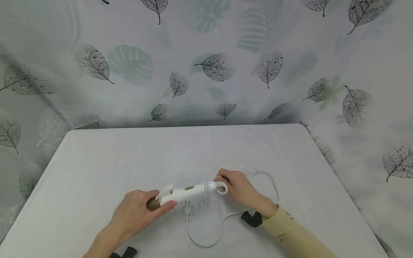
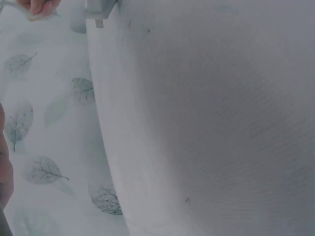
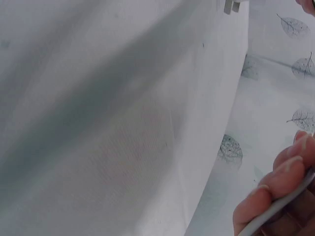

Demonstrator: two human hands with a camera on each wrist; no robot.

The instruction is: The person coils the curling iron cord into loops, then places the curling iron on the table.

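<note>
In the head view a white curling iron point(image 1: 185, 194) with a brown barrel lies slantwise above the table. My left hand point(image 1: 137, 209) holds it at the barrel end, the thumb along its near side. At the other end my right hand point(image 1: 240, 188) grips the white cord point(image 1: 221, 229) close to the ribbed cord sleeve, where the cord curls in a small loop. In the right wrist view the curled fingers point(image 3: 283, 179) have the cord across them. The left wrist view shows only part of my left fingers point(image 2: 5, 169) at its edge.
A white two-pin plug point(image 1: 188, 209) lies on the white-covered table point(image 1: 106, 161), below the iron. The cord loops across the cloth and behind my right hand. Black wrist straps point(image 1: 251, 218) show at both wrists. A leaf-patterned curtain point(image 1: 200, 96) hangs behind the table.
</note>
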